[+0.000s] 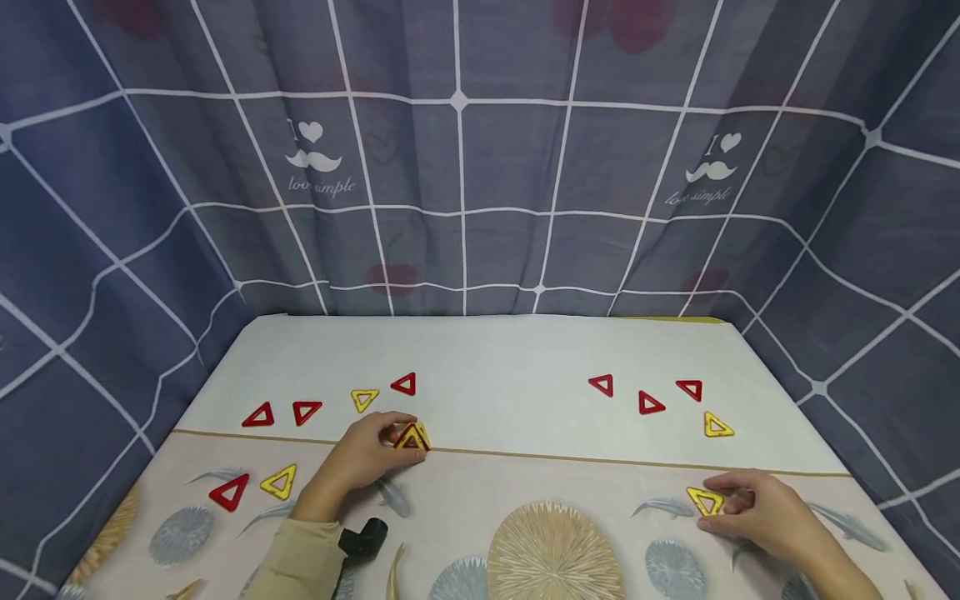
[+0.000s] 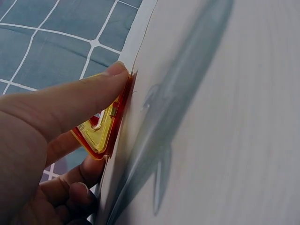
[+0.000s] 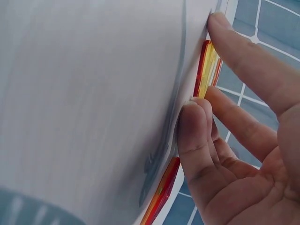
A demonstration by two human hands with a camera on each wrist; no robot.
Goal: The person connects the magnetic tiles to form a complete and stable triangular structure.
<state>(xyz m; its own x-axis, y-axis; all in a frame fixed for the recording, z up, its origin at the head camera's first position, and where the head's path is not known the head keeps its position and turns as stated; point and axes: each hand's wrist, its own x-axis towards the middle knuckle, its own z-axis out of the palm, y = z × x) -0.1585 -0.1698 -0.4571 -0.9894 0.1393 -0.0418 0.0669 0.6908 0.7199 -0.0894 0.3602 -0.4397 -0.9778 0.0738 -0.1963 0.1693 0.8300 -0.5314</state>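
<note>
My left hand grips a small upright cluster of red and yellow triangular building tiles at the front edge of the white strip. In the left wrist view the thumb lies across a yellow tile with red along its edges. At the right, my other hand has its thumb and index finger around a yellow triangular tile low over the patterned cloth. Close beyond the thumb in the right wrist view, this tile shows edge-on. Another red and yellow edge shows below the thumb there.
Red tiles and a yellow tile lie at the left, with a red one and a yellow one nearer. Several more, including a red tile and a yellow tile, lie back right. A grid-patterned curtain surrounds the table.
</note>
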